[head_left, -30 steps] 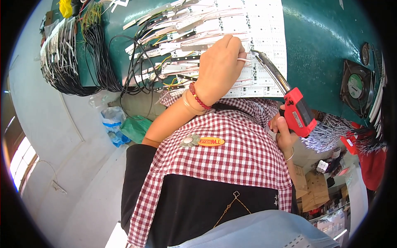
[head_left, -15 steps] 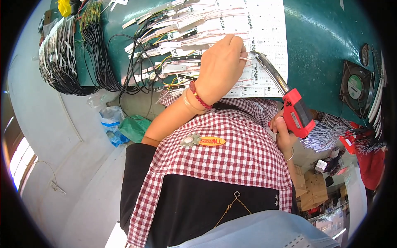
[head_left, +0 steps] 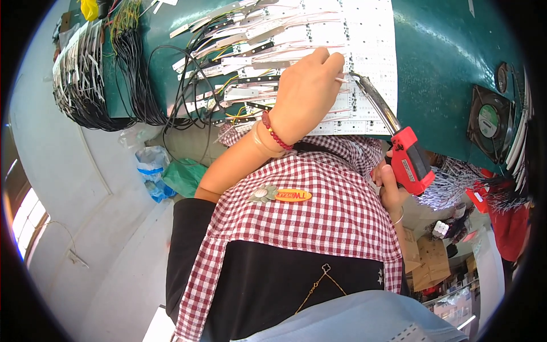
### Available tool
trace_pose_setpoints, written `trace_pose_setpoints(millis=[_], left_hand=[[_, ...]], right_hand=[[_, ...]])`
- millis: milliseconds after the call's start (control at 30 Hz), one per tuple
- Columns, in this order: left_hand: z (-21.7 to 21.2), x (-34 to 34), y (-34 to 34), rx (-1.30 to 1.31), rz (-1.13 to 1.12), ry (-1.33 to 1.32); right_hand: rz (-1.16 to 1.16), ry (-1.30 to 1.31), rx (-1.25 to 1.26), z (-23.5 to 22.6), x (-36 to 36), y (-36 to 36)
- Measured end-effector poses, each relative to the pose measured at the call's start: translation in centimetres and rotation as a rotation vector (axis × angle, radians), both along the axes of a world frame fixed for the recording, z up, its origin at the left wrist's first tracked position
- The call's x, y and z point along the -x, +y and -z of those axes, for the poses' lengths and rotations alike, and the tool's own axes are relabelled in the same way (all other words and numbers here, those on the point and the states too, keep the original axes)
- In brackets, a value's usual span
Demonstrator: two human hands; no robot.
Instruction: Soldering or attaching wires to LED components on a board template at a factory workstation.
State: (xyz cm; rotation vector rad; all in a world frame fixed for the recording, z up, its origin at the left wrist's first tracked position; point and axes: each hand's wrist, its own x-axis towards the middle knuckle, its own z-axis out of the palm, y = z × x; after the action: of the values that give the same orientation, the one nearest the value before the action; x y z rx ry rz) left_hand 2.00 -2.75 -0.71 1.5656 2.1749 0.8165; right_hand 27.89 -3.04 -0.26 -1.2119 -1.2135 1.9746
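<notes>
The left hand (head_left: 305,94) is raised over the white sheet (head_left: 364,34) of printed strips, its fingers drawn together and pinching what looks like a thin wire (head_left: 341,80) at the fingertips, though the thing is too fine to be sure of. A red bead bracelet (head_left: 276,132) rings that wrist. Just beside those fingertips comes the metal tip of the soldering gun (head_left: 407,159), whose long barrel slopes down to a red body; the right hand (head_left: 388,185) is clamped round its grip, low at the right, with a thin bangle on the wrist. Tip and pinched wire meet on the sheet, near its right part. The sheet lies on a green surface (head_left: 444,51) that fills the top of the view. To the left of the hand, white strips with yellow and black leads (head_left: 228,85) fan out across the green, and farther left thick bundles of black cable (head_left: 122,80) hang off its edge. At the far right a small black fan (head_left: 490,122) sits on the surface. Below the arms the person's red-checked shirt (head_left: 325,216) takes up the middle, and a blue bag (head_left: 151,171) and a green one (head_left: 185,176) lie on the floor to the left.
</notes>
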Motion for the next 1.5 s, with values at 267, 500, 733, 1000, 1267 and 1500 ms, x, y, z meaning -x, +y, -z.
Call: trace_pose_setpoints(millis=[267,500,733,1000,1267,1500], left_hand=[[-0.1,-0.1,0.0,0.008,0.014,0.042],[-0.4,-0.2,0.1,0.015,0.02,0.057],[-0.4,1.1,-0.4,-0.156,0.146,0.078],[-2.2,4.2,1.8,-0.074,-0.067,-0.029],[0.2,3.5,3.8,0.015,-0.026,0.15],[-0.1,3.6,4.2,0.02,-0.043,0.104]], right_hand=[[-0.122,-0.057,-0.076,1.1,-0.9,-0.1],[0.052,-0.036,-0.12,-0.9,1.2,0.1],[0.117,0.042,-0.238,-1.6,1.6,2.3],[0.093,0.083,-0.16,-2.2,4.0,4.6],[0.059,-0.008,-0.103,-1.8,5.4,5.0],[0.041,-0.041,-0.096,-1.7,5.2,5.0]])
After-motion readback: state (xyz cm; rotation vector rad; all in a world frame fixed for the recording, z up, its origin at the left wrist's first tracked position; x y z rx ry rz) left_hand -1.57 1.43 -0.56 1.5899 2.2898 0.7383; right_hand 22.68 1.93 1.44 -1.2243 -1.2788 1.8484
